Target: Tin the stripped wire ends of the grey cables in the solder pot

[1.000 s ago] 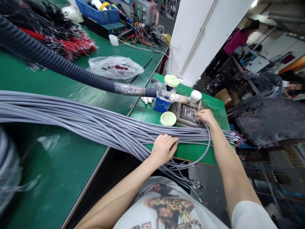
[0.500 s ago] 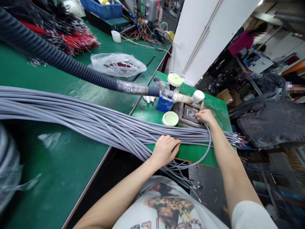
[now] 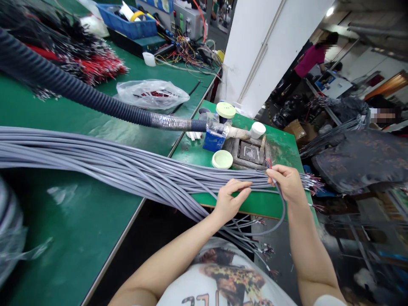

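Pinched in my right hand (image 3: 287, 182) is the end of one grey cable (image 3: 283, 214), its thin coloured wires (image 3: 268, 163) fanning out past the fingertips. The cable loops down and back under the table's front edge. My left hand (image 3: 232, 199) hovers at the near side of the long grey cable bundle (image 3: 153, 170), fingers apart and nothing held. Just beyond my right hand sits a solder pot (image 3: 250, 152) with a dark square face and a blocky rim. The bundle's far end shows stripped wire ends (image 3: 314, 183) at the table's right edge.
A ribbed hose (image 3: 95, 93) runs to a nozzle beside a blue box (image 3: 214, 139). Round tubs stand around the pot, one a pale green dish (image 3: 222, 160). A plastic bag (image 3: 153, 93) lies on the left table. Behind, a person in a magenta top (image 3: 309, 57) stands.
My right hand has drawn the cable end back from the pot toward me. The left hand has lifted off the bundle and shifted right, its fingers spreading. The view has tilted slightly.
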Motion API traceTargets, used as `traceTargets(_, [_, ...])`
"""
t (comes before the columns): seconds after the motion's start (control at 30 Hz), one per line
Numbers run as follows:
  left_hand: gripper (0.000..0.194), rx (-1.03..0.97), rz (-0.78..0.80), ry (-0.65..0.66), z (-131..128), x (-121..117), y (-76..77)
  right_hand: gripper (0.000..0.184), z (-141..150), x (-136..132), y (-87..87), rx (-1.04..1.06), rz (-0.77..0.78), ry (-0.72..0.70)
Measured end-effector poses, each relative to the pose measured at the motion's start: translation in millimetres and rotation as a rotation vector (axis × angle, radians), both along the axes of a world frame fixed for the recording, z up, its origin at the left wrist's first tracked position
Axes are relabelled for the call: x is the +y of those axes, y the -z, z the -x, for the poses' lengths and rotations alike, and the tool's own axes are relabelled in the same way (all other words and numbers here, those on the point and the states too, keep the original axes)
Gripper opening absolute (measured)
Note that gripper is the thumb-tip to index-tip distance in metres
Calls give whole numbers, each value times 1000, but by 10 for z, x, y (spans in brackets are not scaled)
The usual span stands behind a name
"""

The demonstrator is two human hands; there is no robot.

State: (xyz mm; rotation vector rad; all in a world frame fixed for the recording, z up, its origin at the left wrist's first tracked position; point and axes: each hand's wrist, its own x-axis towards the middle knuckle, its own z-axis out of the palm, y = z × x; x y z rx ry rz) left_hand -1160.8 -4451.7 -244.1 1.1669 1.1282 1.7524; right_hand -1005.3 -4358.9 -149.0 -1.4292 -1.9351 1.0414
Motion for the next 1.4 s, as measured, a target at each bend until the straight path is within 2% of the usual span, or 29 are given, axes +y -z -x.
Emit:
traceTargets(0.1, [24, -422, 157, 177, -246, 79, -94, 26, 20, -202, 35, 75, 16, -7])
traceTargets(0.17, [25, -625, 175, 239, -381, 120, -129, 26, 28, -284, 57, 99, 20, -7])
traceTargets(0.23, [21, -725, 153, 247, -473, 143, -150, 25, 25, -346, 74, 118, 30, 1])
traceTargets(0.33, [18, -756, 154, 208, -511, 148, -172, 22, -16, -443, 106, 174, 80, 15])
traceTargets(0.43, [14, -596, 91, 53, -432, 132, -183, 29, -97, -577, 175, 245, 166, -71])
traceTargets(0.53, [6, -123, -226, -107, -320, 101, -159, 39, -169, -715, 278, 333, 196, -117])
traceTargets(0.6, [10, 159, -448, -131, -281, 74, -123, 41, -189, -784, 332, 383, 181, -83])
traceTargets(0.63, [13, 228, -503, -125, -279, 58, -103, 43, -191, -810, 347, 400, 169, -63])
traceTargets(0.67, [16, 239, -502, -118, -286, 41, -82, 44, -188, -833, 353, 410, 155, -45])
traceTargets(0.73, [22, 113, -353, -96, -320, 2, -44, 47, -173, -874, 347, 417, 127, -12])
traceTargets(0.83, [33, -270, -29, 39, -377, -60, -5, 51, -145, -937, 334, 415, 122, 7])
traceTargets(0.93, [33, -468, 148, 302, -378, -109, 6, 52, -159, -970, 333, 396, 184, -37])
traceTargets(1.0, [34, -479, 188, 439, -341, -134, -7, 45, -213, -932, 310, 352, 219, -100])
traceTargets(1.1, [34, -425, 212, 612, -262, -175, -54, 28, -314, -770, 224, 265, 162, -168])
traceTargets(1.17, [34, -368, 221, 711, -226, -210, -82, 28, -341, -646, 168, 253, 159, -248])
traceTargets(1.27, [35, -340, 214, 816, -211, -260, -66, 31, -269, -546, 159, 350, 326, -381])
traceTargets(1.33, [36, -364, 223, 855, -213, -282, -12, 24, -162, -554, 208, 476, 352, -352])
traceTargets(1.4, [35, -402, 246, 860, -208, -293, 52, 13, -41, -600, 276, 572, 244, -268])
